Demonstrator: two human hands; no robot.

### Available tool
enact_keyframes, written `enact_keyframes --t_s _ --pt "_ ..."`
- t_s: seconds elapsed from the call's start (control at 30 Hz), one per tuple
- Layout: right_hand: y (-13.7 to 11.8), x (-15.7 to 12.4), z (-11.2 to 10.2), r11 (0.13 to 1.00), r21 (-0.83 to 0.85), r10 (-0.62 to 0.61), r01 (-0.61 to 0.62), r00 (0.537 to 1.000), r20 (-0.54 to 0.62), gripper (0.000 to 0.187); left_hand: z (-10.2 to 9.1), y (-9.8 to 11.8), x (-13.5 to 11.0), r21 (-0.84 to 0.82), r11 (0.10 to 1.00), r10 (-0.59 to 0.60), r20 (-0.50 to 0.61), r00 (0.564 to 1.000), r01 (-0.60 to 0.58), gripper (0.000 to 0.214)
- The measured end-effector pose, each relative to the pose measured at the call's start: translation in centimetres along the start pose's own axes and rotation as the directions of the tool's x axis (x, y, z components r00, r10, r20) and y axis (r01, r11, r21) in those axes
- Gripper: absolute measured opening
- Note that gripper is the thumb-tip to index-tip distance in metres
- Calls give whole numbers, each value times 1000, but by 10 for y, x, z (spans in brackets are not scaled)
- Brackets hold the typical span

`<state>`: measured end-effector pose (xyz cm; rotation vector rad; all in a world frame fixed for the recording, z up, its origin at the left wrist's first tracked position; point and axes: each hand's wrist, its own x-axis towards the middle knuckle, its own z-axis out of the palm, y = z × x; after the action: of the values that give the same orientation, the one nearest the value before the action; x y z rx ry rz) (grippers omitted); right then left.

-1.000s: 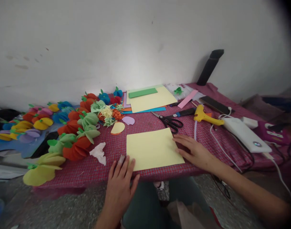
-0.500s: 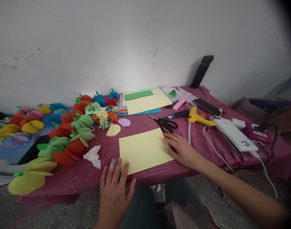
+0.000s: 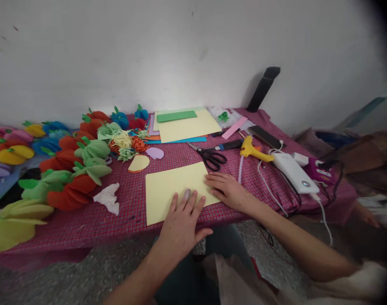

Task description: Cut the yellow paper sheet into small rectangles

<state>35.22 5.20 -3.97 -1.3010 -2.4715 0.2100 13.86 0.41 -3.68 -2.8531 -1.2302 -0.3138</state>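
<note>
We lay our left hand [image 3: 180, 224] on the pale yellow sheet [image 3: 163, 192] at its six o'clock side, fingers stretched flat and slightly apart on its surface, one fingertip looking greyish. Our right hand [image 3: 233, 192] rests at its three o'clock edge, fingers extended side by side over the border, pressing rather than clamped. The sheet lies flat near our edge of the checked tablecloth [image 3: 130, 192].

Reading the clock from the sheet's middle, we see black scissors [image 3: 203, 153] between one and two, a yellow glue gun [image 3: 248, 147] at two, and a white device [image 3: 293, 170] near three. Just beside the sheet, a half-round yellow piece [image 3: 139, 162] lies at ten and a lilac piece [image 3: 155, 153] at eleven. A crumpled white scrap [image 3: 108, 199] sits at nine, with pumpkin-like shapes [image 3: 76, 195] beyond. At twelve, a green strip [image 3: 177, 116] lies on stacked sheets [image 3: 187, 130].
</note>
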Motion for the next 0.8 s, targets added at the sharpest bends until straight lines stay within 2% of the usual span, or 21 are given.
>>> enact_keyframes --t_s 0.1,0.2,0.3,0.4,0.57,0.8 --pt "-6 -3 -3 1000 -15 20 -20 999 -34 34 4 1 -1 17 1000 -4 14 1000 4 71" --pt "-29 -15 -5 996 -72 43 -48 997 -70 36 5 1 -2 35 999 -13 37 999 12 72" --pt "-59 -31 0 996 -84 -25 28 999 30 49 5 0 -1 42 999 -1 84 996 -2 76" --pt "-75 -42 10 995 -83 -46 52 996 70 61 6 0 0 67 997 17 126 992 -25 77" --pt "-69 -48 15 998 -62 -9 14 997 76 70 6 2 1 115 993 9 129 992 -24 70" --pt "-59 -50 6 999 -39 6 -3 998 58 68 11 -2 0 166 985 35 113 993 -54 67"
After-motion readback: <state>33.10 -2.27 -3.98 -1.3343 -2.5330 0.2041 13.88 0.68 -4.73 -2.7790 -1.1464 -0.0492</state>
